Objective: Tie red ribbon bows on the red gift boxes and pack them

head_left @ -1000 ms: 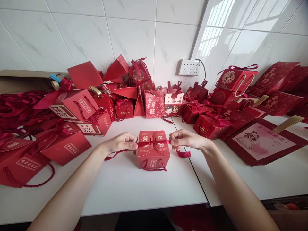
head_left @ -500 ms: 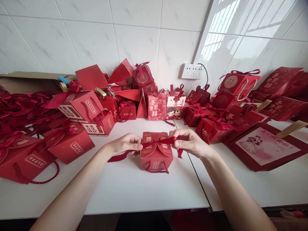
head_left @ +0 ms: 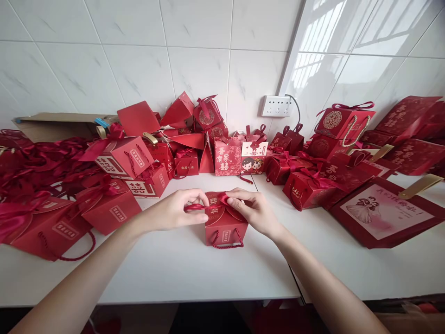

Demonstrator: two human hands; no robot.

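Note:
A small red gift box [head_left: 226, 227] with gold characters and a twisted cord handle stands upright on the white table. A dark red ribbon [head_left: 195, 207] runs across its closed top. At the box's left edge, my left hand [head_left: 175, 211] is closed on one end of the ribbon, thumb below and fingers above. My right hand [head_left: 252, 208] lies over the box's right top edge, its thumb and fingers pinching the ribbon near the middle of the lid. That hand hides the right part of the lid and the ribbon's other end.
Red gift boxes with bows [head_left: 111, 206] crowd the left, beside a heap of dark red ribbons [head_left: 55, 162] and a cardboard box [head_left: 66, 121]. More red boxes [head_left: 309, 185] and bags [head_left: 385, 211] line the back and right. A power strip [head_left: 277, 106] is on the tiled wall.
My right hand has moved left from beside the box onto its top, with the ribbon. My left hand keeps the ribbon at the left side, now looped. The view has shifted slightly.

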